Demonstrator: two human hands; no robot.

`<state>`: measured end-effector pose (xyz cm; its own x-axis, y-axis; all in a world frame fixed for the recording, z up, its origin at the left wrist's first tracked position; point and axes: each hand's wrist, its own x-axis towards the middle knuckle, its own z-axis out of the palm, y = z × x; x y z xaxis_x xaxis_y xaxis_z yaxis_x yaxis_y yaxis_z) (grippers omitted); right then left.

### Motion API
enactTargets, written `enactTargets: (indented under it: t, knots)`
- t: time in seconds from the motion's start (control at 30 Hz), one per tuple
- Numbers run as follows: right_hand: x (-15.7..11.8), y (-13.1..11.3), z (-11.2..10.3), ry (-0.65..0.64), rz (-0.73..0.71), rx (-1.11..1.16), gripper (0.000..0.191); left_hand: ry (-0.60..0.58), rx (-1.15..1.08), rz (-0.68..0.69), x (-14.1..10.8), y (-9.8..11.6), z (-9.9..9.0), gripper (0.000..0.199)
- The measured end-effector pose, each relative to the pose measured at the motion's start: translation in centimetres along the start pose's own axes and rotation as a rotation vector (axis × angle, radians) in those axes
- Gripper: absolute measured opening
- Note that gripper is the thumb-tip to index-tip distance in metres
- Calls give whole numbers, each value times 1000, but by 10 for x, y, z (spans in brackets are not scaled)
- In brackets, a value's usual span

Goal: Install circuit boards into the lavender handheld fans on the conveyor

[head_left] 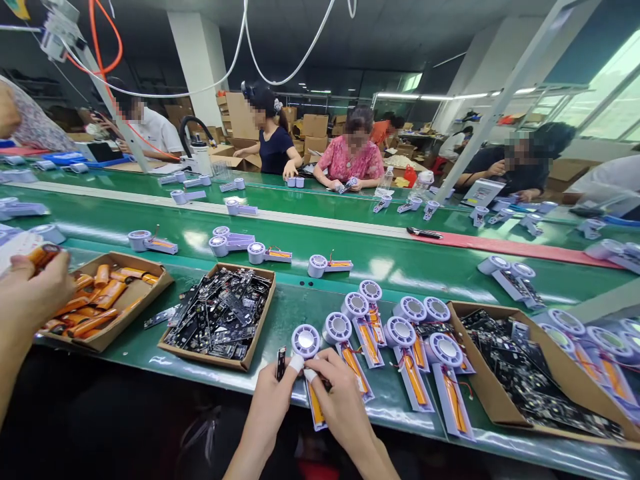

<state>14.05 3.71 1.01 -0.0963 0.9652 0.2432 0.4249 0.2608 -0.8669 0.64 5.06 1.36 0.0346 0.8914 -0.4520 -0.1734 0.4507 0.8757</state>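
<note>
Left hand [270, 407] and right hand [343, 410] close around a lilac handheld-fan housing [305, 341] on the green conveyor belt [295, 313].

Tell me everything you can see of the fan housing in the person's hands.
The lilac plastic fan housing has a round head with a pale grille around a shiny silver centre, and a long, flat, open handle running down toward the person. An orange battery lies in the handle. The left hand and right hand close around its lower part, a white-taped fingertip touching near the head. It is held at the green belt's edge.
</note>
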Motion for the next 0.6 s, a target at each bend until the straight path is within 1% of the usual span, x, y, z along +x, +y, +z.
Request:
enactTargets:
  t: [0.1, 0.23, 0.33, 0.43, 0.53, 0.6]
  knots:
    - [0, 1, -4, -53, -6, -20, 28, -19, 15, 2, -1, 5, 1, 44]
    - [3, -4, -13, -137, -8, -62, 27, -48, 45, -4, -3, 8, 2, 46]
    - [4, -6, -15, -143, -37, -96, 27, -56, 83, 13, -1, 4, -1, 45]
    - [4, -3, -13, -130, -54, -100, 30, -26, 138, 95, 1, 0, -4, 38]
    - [3, -1, -11, -126, -60, -85, 33, 53, 190, 230, -2, -3, -3, 31]
    - [4, 0, -12, -133, -66, -86, 33, 115, 221, 294, -6, -4, -1, 32]
